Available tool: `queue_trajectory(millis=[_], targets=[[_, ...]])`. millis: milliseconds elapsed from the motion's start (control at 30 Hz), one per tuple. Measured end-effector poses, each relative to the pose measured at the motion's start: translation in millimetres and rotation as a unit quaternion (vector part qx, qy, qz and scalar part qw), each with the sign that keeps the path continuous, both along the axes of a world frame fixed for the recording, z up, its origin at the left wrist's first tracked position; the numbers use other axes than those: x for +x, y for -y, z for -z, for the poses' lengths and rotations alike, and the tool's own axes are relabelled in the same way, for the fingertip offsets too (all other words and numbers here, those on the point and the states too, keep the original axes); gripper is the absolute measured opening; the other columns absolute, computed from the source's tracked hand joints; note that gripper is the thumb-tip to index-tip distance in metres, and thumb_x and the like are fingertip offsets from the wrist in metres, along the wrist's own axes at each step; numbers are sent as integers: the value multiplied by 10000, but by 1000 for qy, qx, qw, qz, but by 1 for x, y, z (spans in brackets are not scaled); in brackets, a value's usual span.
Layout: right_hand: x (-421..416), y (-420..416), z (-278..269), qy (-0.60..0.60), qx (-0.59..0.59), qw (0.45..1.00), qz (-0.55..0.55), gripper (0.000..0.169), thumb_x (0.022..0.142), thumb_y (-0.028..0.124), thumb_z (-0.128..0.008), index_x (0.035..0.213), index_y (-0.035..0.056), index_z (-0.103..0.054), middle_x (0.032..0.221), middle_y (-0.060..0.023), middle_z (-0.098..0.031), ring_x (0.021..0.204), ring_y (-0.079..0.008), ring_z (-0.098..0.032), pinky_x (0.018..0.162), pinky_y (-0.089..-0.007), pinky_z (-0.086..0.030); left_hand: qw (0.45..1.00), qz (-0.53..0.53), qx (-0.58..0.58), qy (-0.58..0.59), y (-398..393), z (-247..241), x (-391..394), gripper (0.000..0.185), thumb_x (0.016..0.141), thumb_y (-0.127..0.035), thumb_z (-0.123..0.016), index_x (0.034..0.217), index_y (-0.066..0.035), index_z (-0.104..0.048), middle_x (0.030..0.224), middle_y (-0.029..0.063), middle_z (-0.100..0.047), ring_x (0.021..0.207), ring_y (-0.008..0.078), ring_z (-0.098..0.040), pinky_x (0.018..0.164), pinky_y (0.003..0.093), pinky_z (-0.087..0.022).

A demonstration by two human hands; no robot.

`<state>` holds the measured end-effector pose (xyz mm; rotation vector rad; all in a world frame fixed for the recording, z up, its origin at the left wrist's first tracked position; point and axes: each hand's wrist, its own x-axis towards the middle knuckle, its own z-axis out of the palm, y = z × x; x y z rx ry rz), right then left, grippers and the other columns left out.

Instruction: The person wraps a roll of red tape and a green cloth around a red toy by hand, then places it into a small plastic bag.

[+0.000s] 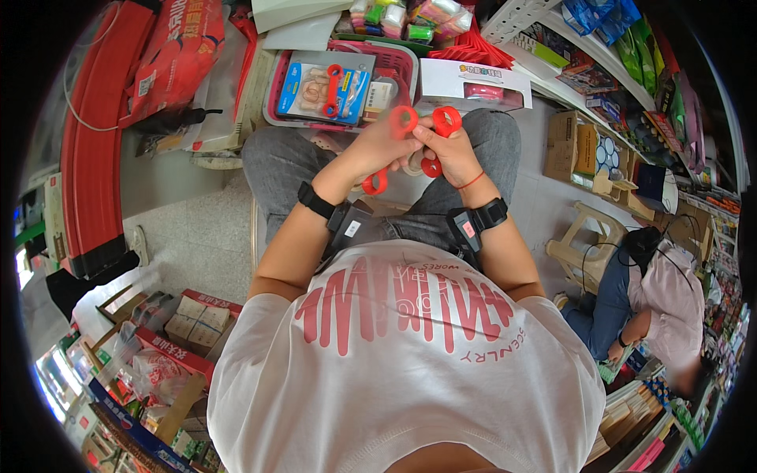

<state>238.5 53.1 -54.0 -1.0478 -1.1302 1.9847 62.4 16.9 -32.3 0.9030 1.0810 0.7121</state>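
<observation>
My left hand (378, 145) and my right hand (450, 151) meet above my lap, fingertips close together. My left hand holds a red plastic piece with ringed ends (374, 182); its upper ring is blurred. Another red ringed piece (447, 121) is in my right hand, with a ring above and one below the fingers. Beyond them, a pink plastic basket (407, 56) holds a blue blister card pack (290, 88), and a similar red ringed piece (333, 88) lies on it. A white box with a window (440, 74) stands right of the basket.
Bagged coloured items (393, 20) lie behind the basket. At the left is a long red case (97, 142). On the right are an open cardboard box (562, 148), a beige plastic stool (582, 236) and a seated person (662, 301). Stocked shelves line the right side.
</observation>
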Motion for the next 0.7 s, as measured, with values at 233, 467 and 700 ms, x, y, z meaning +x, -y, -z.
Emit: queue_trajectory(millis=[233, 467, 700], targets=[[0, 1, 1, 3, 34, 999, 12, 189, 853, 194, -693, 976, 54, -664, 768, 39, -596, 593, -29, -463, 504, -195, -347, 1000, -7, -25, 7, 0, -4, 2, 258, 899, -181, -616, 1110, -45, -557, 807, -37, -530, 586, 45, -517, 475, 185, -409], [-4, 5, -8, 41, 68, 996, 43, 148, 854, 173, -678, 932, 54, -639, 779, 22, -606, 608, -37, -488, 513, -194, -368, 998, -31, -39, 36, 3, -1, 5, 207, 903, -178, -618, 1059, -59, -552, 838, -27, -540, 634, 58, -541, 526, 197, -450], [1, -1, -3, 36, 45, 997, 47, 125, 845, 126, -657, 925, 35, -626, 800, 4, -617, 701, -67, -557, 606, -227, -438, 995, -36, -56, 73, 5, 8, 3, 263, 916, -191, -607, 1136, -56, -553, 936, -6, -560, 745, 82, -579, 667, 232, -531]])
